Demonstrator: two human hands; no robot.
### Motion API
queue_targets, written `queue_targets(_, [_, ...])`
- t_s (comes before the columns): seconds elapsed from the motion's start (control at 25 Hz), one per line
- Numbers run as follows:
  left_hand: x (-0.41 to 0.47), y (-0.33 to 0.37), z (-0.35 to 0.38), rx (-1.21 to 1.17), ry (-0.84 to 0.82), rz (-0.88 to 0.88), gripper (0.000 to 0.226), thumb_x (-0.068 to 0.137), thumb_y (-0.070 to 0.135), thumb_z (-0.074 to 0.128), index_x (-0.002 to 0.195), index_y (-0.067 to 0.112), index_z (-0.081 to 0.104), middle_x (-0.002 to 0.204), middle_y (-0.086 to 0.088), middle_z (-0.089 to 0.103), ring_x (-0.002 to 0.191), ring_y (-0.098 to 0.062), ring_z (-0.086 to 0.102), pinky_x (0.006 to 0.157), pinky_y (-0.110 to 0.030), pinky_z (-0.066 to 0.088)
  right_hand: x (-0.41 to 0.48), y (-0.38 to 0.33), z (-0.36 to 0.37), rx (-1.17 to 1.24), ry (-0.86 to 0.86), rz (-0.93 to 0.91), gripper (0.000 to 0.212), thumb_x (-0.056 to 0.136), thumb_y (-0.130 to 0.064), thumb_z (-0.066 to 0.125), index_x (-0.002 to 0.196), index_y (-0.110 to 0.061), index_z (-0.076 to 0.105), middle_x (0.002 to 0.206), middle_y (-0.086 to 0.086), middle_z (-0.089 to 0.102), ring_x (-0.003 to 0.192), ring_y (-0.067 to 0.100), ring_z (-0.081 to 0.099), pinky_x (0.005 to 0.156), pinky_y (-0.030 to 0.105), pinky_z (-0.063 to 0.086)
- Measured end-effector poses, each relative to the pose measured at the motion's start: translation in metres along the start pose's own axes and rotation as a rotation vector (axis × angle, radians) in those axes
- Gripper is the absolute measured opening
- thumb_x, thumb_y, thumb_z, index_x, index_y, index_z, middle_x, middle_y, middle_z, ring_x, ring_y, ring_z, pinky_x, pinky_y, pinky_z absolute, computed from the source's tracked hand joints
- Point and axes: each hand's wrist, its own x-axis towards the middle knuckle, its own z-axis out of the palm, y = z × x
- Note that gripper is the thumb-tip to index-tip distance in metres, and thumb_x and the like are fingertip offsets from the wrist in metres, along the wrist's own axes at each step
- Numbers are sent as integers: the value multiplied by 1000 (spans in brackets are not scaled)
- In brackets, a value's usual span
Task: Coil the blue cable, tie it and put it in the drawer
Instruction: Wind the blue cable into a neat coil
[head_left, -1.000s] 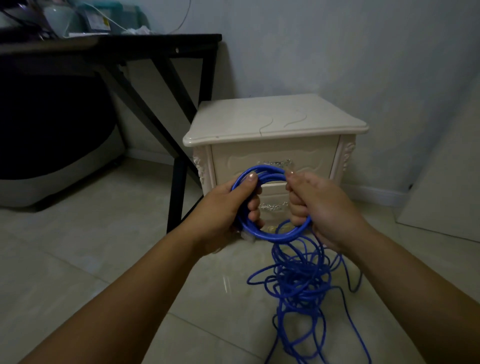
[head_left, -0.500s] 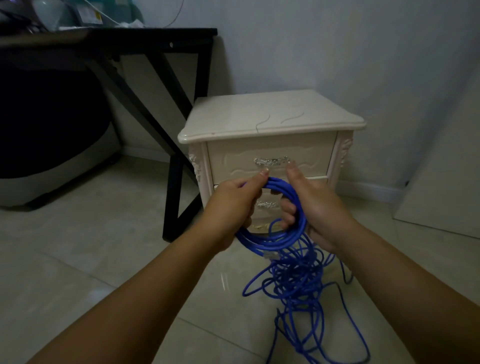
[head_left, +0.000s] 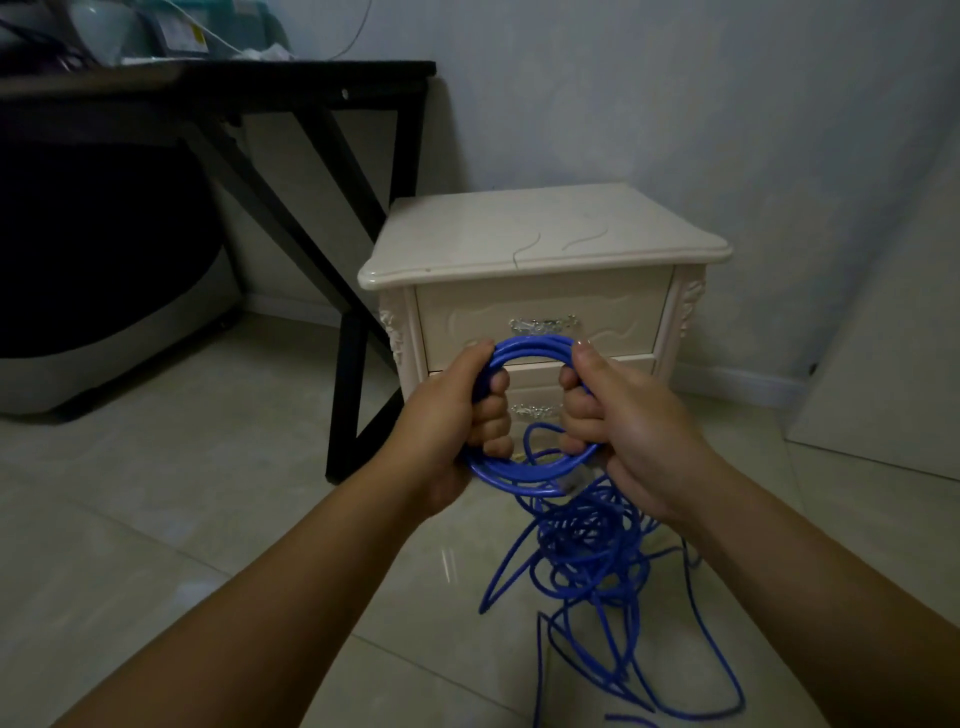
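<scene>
Blue cable (head_left: 524, 475) coil in both hands (rest loose on floor)

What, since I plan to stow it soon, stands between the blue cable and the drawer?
Only the drawer itself, which is closed. The left hand and right hand grip the cable just before it; nothing else lies between.

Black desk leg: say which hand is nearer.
Left. The left hand grips the cable coil beside the black desk leg; the right hand grips the coil's far side.
</scene>
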Motion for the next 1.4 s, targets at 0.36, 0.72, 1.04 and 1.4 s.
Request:
queue_targets(0.36, [-2,0,-9,566,-314,-4,39,98,46,40,88,12,56,60,-1,31,49,-13,29,46,-24,38,-1,-10,4,-667,-106,44,53,97,-58,30,73,-17,54,44,-10,40,39,7,34,48,28,34])
queue_targets(0.72, [4,5,-10,109,-12,-5,38,93,36,56,59,21,49,54,6,23,46,-8,15,42,-22,12,1,-1,-25,-422,-364,100,85,78,-82,30,87,-3,62,96,27,70,86,26,69,92,36,48])
queue_targets(1.04, [4,3,-2,-139,226,13,35,92,34,57,62,19,47,48,8,25,39,-6,18,34,-18,16,-8,5,-28,-190,-438,123,89,52,-52,88,125,-14,53,112,11,68,108,22,65,99,33,47])
queue_targets(1.4, [-7,-9,8,-107,92,104,37,96,44,47,73,15,52,51,3,34,43,-10,32,43,-21,33,1,14,8,236,9,53,28,101,-25,45,76,-14,49,47,-7,31,39,7,28,50,23,34])
